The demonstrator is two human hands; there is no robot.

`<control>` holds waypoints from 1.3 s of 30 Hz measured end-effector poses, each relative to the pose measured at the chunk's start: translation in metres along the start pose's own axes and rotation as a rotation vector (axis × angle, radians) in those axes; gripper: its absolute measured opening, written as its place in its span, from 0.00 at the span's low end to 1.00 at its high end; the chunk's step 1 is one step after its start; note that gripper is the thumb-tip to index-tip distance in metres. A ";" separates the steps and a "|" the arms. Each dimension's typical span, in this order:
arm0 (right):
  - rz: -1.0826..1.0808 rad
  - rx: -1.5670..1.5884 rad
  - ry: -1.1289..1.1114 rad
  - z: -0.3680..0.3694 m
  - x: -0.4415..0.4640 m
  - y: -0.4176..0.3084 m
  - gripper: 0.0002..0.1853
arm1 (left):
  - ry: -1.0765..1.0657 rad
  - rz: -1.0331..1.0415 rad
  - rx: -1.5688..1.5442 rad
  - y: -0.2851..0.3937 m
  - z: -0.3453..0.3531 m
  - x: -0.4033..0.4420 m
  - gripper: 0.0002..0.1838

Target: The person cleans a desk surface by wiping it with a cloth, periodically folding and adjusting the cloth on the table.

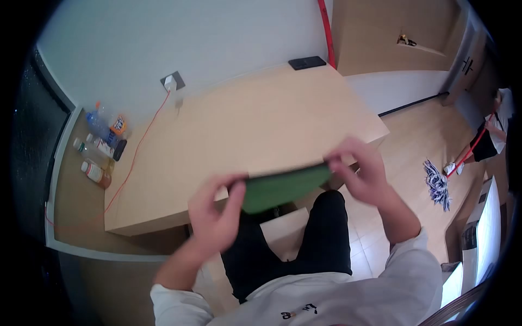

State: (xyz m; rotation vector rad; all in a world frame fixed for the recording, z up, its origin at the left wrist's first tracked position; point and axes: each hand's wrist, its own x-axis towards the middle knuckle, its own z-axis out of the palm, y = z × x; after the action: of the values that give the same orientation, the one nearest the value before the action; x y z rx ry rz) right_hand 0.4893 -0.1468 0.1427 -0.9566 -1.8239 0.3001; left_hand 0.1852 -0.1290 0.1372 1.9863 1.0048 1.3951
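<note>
Between my two hands stretches a green, flat, fabric-like piece with a dark upper edge point(285, 190), blurred, so its exact kind is unclear. My left hand point(216, 212) pinches its left end between thumb and fingers. At the opposite end, my right hand point(360, 171) grips the corner, fingers closed on it. The piece hangs above my lap, just off the front edge of the wooden desk point(234, 130).
Several bottles point(97, 149) stand on the ledge at left. A red cable point(142, 141) runs from a wall charger point(170, 82) across the desk. A black phone-like object point(307, 63) lies at the far corner. Right, another person point(492, 125) holds a mop point(436, 185).
</note>
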 end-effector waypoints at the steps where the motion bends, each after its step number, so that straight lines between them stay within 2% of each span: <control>1: 0.041 -0.028 0.015 0.006 0.016 0.006 0.06 | 0.038 -0.005 0.052 -0.008 0.001 0.018 0.08; 3: 0.026 -0.093 0.081 0.022 0.055 0.026 0.07 | 0.064 0.005 0.218 -0.028 -0.006 0.061 0.09; 5: 0.059 -0.062 0.048 0.033 0.092 0.043 0.08 | 0.072 0.120 0.262 -0.058 -0.019 0.105 0.10; 6: 0.052 -0.062 0.045 0.039 0.109 0.051 0.08 | 0.087 0.109 0.230 -0.061 -0.024 0.122 0.10; 7: 0.043 -0.063 0.046 0.044 0.120 0.056 0.08 | 0.102 0.103 0.198 -0.062 -0.028 0.133 0.09; 10: 0.070 -0.093 0.085 0.058 0.134 0.056 0.07 | 0.139 0.293 0.357 -0.061 -0.039 0.139 0.09; 14: -0.070 -0.217 0.139 0.091 0.092 0.089 0.07 | 0.149 0.224 0.425 -0.102 -0.025 0.087 0.08; 17: -0.085 -0.272 0.056 0.116 0.029 0.101 0.06 | 0.096 0.241 0.577 -0.136 -0.008 0.023 0.09; 21: -0.085 -0.199 -0.007 0.127 -0.036 0.086 0.08 | 0.044 0.231 0.597 -0.121 0.002 -0.052 0.11; 24: -0.050 -0.206 -0.032 0.120 -0.055 0.069 0.11 | 0.039 0.201 0.536 -0.110 0.004 -0.078 0.12; 29: 0.005 -0.198 -0.041 0.116 -0.044 0.064 0.09 | 0.156 0.146 0.394 -0.107 0.009 -0.070 0.11; 32: 0.041 -0.208 -0.005 0.121 -0.019 0.070 0.08 | 0.182 0.041 0.297 -0.112 0.010 -0.048 0.09; 36: 0.089 -0.174 0.037 0.138 0.021 0.094 0.09 | 0.256 -0.037 0.221 -0.129 0.013 -0.005 0.09; 39: 0.184 -0.048 0.009 0.149 0.049 0.116 0.10 | 0.237 -0.139 0.238 -0.151 0.010 0.023 0.11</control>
State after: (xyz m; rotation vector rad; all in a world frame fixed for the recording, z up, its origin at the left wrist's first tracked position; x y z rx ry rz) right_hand 0.4077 -0.0031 0.0391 -1.1604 -1.7449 0.3653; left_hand 0.1566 -0.0201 0.0329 1.8994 1.4465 1.5183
